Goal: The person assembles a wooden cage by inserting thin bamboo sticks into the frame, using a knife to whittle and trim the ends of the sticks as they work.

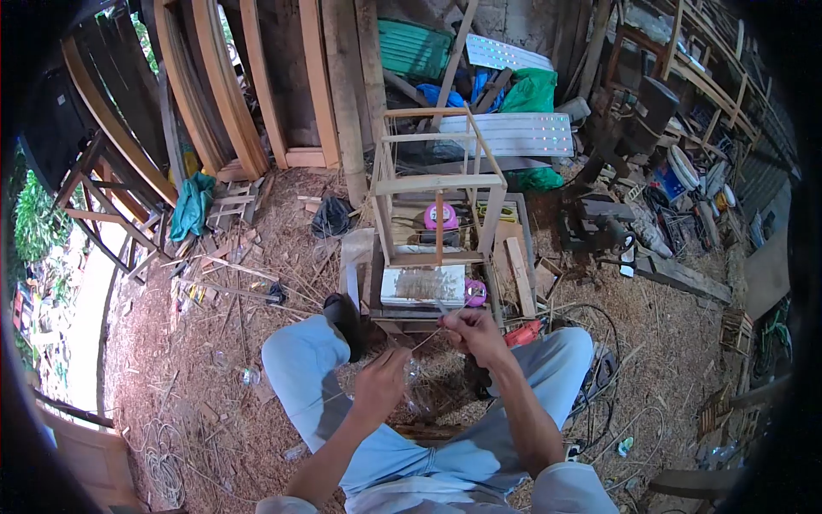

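Note:
My left hand (383, 384) is closed in a pinch around a thin light strip (425, 341), perhaps wood or cane, which slants up toward the other hand. My right hand (478, 336) is closed on what looks like a small knife (441, 307), its grey tip pointing up and away; a reddish bit shows at the fingers. Just beyond the hands lies a worn white board (423, 285) on a low bench. Above it stands an open wooden frame (438, 185) of slim bars. A pink round object (475, 293) sits right of the board.
Another pink case (439, 216) lies inside the frame. Right of it leans a loose wooden slat (520, 276). A red tool (524, 333) rests by my right knee, near a black cable (610, 343). Shavings cover the floor; wooden posts (317, 81) stand behind.

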The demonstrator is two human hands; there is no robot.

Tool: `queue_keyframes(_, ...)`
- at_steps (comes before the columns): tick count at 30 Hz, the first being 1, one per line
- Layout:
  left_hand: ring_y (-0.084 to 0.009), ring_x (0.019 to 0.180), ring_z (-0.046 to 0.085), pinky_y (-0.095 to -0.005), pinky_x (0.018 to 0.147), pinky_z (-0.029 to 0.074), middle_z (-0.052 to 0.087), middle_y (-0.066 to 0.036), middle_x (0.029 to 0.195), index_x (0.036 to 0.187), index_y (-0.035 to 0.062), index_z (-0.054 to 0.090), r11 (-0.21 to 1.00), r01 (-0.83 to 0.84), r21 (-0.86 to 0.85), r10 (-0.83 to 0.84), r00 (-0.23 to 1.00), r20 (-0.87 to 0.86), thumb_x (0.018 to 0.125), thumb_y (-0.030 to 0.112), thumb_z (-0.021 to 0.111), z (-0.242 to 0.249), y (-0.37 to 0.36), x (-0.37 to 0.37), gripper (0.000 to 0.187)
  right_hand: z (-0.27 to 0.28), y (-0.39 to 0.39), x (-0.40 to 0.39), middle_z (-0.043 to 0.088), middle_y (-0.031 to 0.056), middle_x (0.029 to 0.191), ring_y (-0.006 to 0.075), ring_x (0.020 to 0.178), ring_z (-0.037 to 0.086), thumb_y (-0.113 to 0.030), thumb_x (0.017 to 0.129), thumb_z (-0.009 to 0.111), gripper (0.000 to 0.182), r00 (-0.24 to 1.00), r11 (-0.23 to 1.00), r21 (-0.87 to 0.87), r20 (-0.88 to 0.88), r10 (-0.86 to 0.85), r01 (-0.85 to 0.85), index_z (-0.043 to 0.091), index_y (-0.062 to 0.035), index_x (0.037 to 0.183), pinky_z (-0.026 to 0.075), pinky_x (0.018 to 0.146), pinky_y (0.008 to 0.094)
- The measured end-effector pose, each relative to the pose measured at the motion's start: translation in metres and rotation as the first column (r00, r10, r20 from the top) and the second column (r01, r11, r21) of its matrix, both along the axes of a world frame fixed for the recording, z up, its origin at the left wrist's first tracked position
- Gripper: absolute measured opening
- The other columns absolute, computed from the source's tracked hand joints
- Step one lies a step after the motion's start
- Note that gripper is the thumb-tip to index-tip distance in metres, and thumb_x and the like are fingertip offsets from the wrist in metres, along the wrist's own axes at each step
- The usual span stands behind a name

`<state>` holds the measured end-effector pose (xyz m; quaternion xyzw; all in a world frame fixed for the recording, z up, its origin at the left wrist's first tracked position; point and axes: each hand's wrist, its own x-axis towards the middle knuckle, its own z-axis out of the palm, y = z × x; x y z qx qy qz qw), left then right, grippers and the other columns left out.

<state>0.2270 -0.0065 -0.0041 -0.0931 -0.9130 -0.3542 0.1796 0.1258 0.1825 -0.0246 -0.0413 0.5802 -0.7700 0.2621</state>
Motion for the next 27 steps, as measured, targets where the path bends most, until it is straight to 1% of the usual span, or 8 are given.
queue_keyframes(6,-0.0331,0.075,0.060,-0.0397,0.061,0.049,0.061,-0.014,0.086,0.099,0.0026,0.059,0.996,0.011,-0.084,-0.005,0.997,0.079,0.077,-0.002,0.054,0.016,-0.005,0.007,0.023,0.004,0.001,0.005,0.050,-0.0043,0.061,0.0027,0.046,0.034,-0.028,0.088,0.060,0.025,0.991,0.990,-0.128,0.111,0.070,-0.056,0.064,-0.0037,0.091,0.022,0.041,0.0195)
queue_keyframes(11,-0.0306,0.076,0.060,-0.0384,0.062,0.049,0.060,-0.011,0.087,0.097,0.0047,0.057,0.990,0.048,-0.135,-0.046,0.999,0.018,0.074,-0.002,0.056,0.006,-0.007,0.008,0.024,0.014,0.004,0.002,0.049,-0.0039,0.059,0.0045,0.043,0.032,-0.023,0.086,0.061,0.021,0.989,0.998,-0.024,0.137,0.056,-0.053,0.065,-0.0030,0.089,0.022,0.040,0.0210)
queue_keyframes(13,-0.0287,0.077,0.060,-0.0379,0.062,0.050,0.060,-0.009,0.087,0.096,0.0071,0.056,0.987,0.034,-0.160,-0.035,0.999,0.000,0.072,-0.001,0.057,0.001,-0.013,0.014,0.026,-0.001,0.006,-0.003,0.050,-0.0020,0.062,0.0071,0.045,0.036,-0.021,0.084,0.059,0.019,0.961,0.970,0.147,0.168,-0.218,0.194,0.066,-0.0034,0.086,0.026,0.041,0.0228)
queue_keyframes(15,-0.0306,0.075,0.060,-0.0383,0.061,0.050,0.061,-0.011,0.085,0.096,0.0065,0.056,0.987,-0.054,-0.149,0.041,0.995,-0.087,0.073,-0.001,0.057,-0.004,-0.035,0.024,0.025,-0.032,0.061,-0.036,0.050,0.0003,0.068,0.0111,0.054,0.043,-0.023,0.082,0.051,0.024,0.923,0.929,0.080,0.108,-0.369,0.362,0.063,-0.0048,0.094,0.034,0.046,0.0257)
queue_keyframes(16,-0.0306,0.075,0.060,-0.0383,0.061,0.050,0.061,-0.011,0.085,0.096,0.0065,0.056,0.986,-0.054,-0.159,0.041,0.996,-0.085,0.073,-0.001,0.057,-0.004,-0.045,0.028,0.025,-0.006,0.073,-0.034,0.045,-0.0030,0.062,0.0082,0.049,0.038,-0.023,0.084,0.052,0.027,0.917,0.924,-0.013,0.127,-0.378,0.383,0.059,-0.0044,0.103,0.031,0.043,0.0231)
queue_keyframes(18,-0.0322,0.072,0.061,-0.0392,0.059,0.049,0.061,-0.014,0.084,0.094,0.0051,0.057,0.977,-0.153,-0.148,0.167,0.982,0.086,0.076,0.000,0.057,-0.004,-0.060,0.035,0.019,-0.001,0.092,-0.035,0.036,-0.0093,0.055,0.0012,0.042,0.029,-0.026,0.091,0.050,0.029,0.927,0.908,-0.231,0.224,-0.301,0.351,0.056,-0.0033,0.108,0.022,0.039,0.0176)
queue_keyframes(23,-0.0328,0.072,0.062,-0.0364,0.055,0.047,0.062,-0.016,0.083,0.089,0.0035,0.059,0.979,-0.169,0.111,0.142,0.965,0.221,0.083,0.005,0.056,0.015,-0.036,0.021,0.006,0.009,0.040,0.000,0.039,-0.0068,0.061,0.0039,0.050,0.035,-0.024,0.090,0.054,0.029,0.995,0.977,-0.195,0.074,-0.073,0.086,0.056,-0.0075,0.114,0.026,0.043,0.0184)
queue_keyframes(27,-0.0168,0.060,0.057,-0.0281,0.052,0.042,0.062,-0.007,0.074,0.090,0.0026,0.062,0.965,-0.057,0.257,-0.015,0.963,0.270,0.088,0.012,0.056,-0.006,-0.019,0.011,0.011,0.023,-0.013,0.025,0.032,-0.0090,0.057,0.0021,0.047,0.029,-0.023,0.089,0.058,0.038,0.982,0.955,-0.231,-0.028,0.187,-0.188,0.052,-0.0024,0.120,0.021,0.041,0.0192)
